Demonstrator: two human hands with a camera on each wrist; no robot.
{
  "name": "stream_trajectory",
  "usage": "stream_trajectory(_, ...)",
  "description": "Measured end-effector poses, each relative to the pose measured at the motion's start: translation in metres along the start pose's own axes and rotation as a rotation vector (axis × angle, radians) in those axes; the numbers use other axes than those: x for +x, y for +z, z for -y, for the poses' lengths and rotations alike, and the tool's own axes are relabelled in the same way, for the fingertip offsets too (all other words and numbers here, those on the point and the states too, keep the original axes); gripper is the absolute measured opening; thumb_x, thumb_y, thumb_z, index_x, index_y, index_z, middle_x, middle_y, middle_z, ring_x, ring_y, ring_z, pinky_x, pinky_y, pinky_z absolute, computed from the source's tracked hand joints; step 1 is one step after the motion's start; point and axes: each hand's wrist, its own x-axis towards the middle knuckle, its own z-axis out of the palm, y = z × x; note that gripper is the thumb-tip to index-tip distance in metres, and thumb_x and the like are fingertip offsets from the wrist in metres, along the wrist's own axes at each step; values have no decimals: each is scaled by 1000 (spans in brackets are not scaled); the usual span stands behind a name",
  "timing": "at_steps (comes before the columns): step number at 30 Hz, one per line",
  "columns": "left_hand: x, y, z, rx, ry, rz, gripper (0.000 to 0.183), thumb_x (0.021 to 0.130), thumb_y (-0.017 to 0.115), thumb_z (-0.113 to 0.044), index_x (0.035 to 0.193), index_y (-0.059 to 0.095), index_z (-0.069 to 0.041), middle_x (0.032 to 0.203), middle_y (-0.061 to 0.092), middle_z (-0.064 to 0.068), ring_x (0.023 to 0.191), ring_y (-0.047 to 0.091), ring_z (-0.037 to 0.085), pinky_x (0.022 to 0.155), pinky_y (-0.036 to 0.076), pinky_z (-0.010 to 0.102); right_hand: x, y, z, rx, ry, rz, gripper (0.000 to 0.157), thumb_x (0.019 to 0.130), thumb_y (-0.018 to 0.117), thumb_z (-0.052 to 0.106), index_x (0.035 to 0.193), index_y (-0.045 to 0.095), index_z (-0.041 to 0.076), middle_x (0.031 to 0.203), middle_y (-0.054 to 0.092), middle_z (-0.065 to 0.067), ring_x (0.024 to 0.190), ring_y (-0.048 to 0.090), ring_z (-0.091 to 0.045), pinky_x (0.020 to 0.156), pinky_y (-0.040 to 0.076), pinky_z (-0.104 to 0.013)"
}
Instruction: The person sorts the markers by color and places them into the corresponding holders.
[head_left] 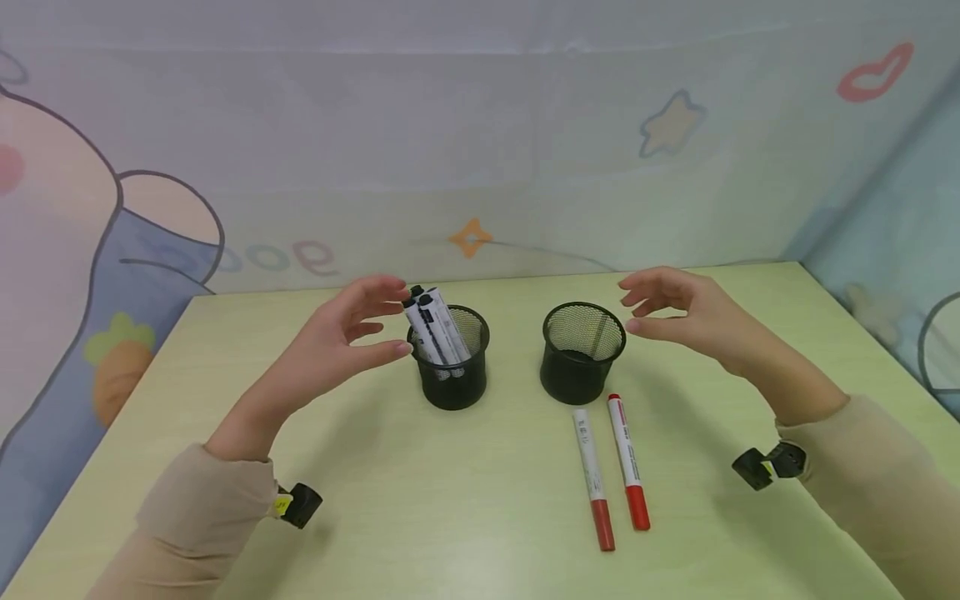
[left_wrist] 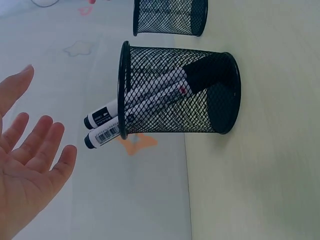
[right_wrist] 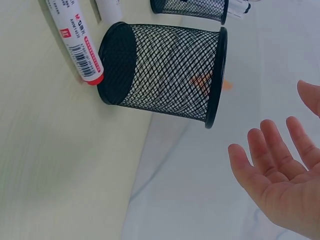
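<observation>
My left hand [head_left: 347, 331] hovers beside a black mesh pen cup [head_left: 454, 387], its fingers relaxed and spread near the rim. Several white markers with black ends [head_left: 437, 329] lean to the left inside that cup. On the other side, my right hand [head_left: 678, 310] is held loosely by the rim of a second mesh pen cup [head_left: 573, 379], which has no markers in it. In the right wrist view the right palm [right_wrist: 285, 190] shows bare, apart from the cup. Likewise the left palm [left_wrist: 25, 175] holds nothing in the left wrist view.
Two white markers with red caps lie in front of the right cup: one on the left [head_left: 592, 475] and one on the right [head_left: 628, 462]. The pale table [head_left: 420, 517] meets a printed cloth backdrop [head_left: 375, 150] behind the cups.
</observation>
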Motion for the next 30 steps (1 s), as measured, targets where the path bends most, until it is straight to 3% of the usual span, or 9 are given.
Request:
stream_trajectory(9, 6, 11, -2, -24, 14, 35, 60, 82, 72, -13, 134, 42, -11, 134, 47, 5, 122, 46, 18, 100, 36, 40, -6, -4, -11, -10, 0, -14, 41, 88, 66, 16, 126, 52, 10, 111, 57, -4, 98, 57, -11, 77, 48, -24)
stream_trajectory(15, 10, 22, -6, -17, 66, 67, 60, 82, 73, -11, 134, 42, -10, 134, 47, 3, 122, 46, 21, 100, 37, 41, -11, -8, -16, -36, 29, -11, 41, 88, 66, 17, 126, 51, 10, 111, 57, -3, 97, 56, -9, 76, 48, -23)
stream_trajectory(23, 21, 33, -10, -11, 74, 59, 61, 82, 73, -16, 135, 42, -17, 134, 47, -3, 123, 45, 17, 100, 38, 35, -15, -10, -21, -45, 44, -4, 41, 88, 66, 18, 125, 51, 10, 111, 57, -4, 97, 56, -9, 75, 48, -25)
stream_trajectory(30, 30, 51, -14, -19, 91, 73, 61, 82, 72, -17, 135, 42, -17, 135, 45, -3, 123, 45, 16, 100, 38, 35, -19, -10, -23, -33, 116, -13, 40, 87, 67, 20, 124, 53, 13, 112, 57, -3, 97, 57, -10, 77, 48, -28)
